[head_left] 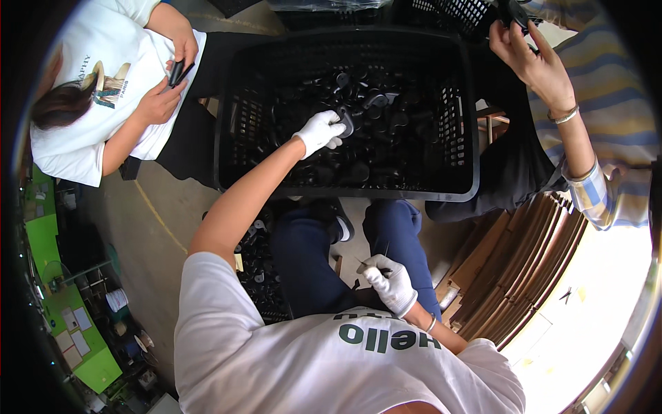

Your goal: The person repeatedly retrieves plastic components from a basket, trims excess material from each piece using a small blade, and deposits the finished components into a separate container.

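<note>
My left hand [319,134], in a white glove, reaches over the big black plastic basket [348,192]. Its fingers are closed on a rounded black plastic part [347,123]. Below and around it lies a heap of similar black plastic parts [360,172] inside the basket. Above my lap, my right hand [393,288], gloved in white too, is closed around a small tool with thin pointed tips [363,263]. The fingers cover most of that tool, so its exact kind is not visible.
At left, a person's hands [165,96] hold a black piece. At right, another person's raised hand [534,65] holds a round black part. Beside my left leg stands a second container of black parts [261,283]. Flattened cardboard [520,269] leans at right.
</note>
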`<act>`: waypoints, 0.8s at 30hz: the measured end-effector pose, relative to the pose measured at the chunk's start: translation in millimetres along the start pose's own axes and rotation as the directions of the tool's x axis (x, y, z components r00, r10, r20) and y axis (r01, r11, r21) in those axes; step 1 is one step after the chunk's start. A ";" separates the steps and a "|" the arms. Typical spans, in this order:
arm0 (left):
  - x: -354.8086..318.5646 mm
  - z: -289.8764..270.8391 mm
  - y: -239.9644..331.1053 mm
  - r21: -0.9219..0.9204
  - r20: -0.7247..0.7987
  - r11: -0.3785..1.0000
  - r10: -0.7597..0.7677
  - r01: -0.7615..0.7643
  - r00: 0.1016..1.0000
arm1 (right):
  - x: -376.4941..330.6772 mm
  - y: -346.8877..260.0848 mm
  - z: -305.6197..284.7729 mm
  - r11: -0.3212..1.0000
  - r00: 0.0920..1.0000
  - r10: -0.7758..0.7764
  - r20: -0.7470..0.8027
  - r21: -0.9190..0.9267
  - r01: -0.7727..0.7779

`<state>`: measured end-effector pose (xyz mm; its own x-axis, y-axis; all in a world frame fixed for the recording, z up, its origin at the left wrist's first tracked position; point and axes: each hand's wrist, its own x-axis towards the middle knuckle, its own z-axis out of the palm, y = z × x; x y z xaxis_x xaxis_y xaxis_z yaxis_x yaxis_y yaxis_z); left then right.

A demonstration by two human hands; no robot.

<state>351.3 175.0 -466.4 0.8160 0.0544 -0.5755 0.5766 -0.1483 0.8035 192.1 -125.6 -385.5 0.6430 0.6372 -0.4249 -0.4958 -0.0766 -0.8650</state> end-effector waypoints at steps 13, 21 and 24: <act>-269.9 87.0 76.1 -0.464 -0.092 0.832 0.296 -0.304 0.951 | 3.6 -72.0 30.5 0.891 0.872 -0.426 -0.240 0.055 0.451; -324.2 119.1 64.2 -0.062 -0.225 0.877 0.453 -0.476 0.863 | -34.4 -84.5 48.4 0.920 0.922 -0.343 -0.178 0.136 0.368; -332.7 122.8 62.4 -0.078 -0.249 0.875 0.447 -0.477 0.859 | -45.5 -88.4 46.2 0.936 0.952 -0.266 -0.152 0.194 0.293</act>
<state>110.7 26.4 -243.6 0.9692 0.2261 -0.0979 0.1184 -0.0789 0.9898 179.8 -112.4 -277.4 0.8326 0.5105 -0.2149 -0.3894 0.2634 -0.8826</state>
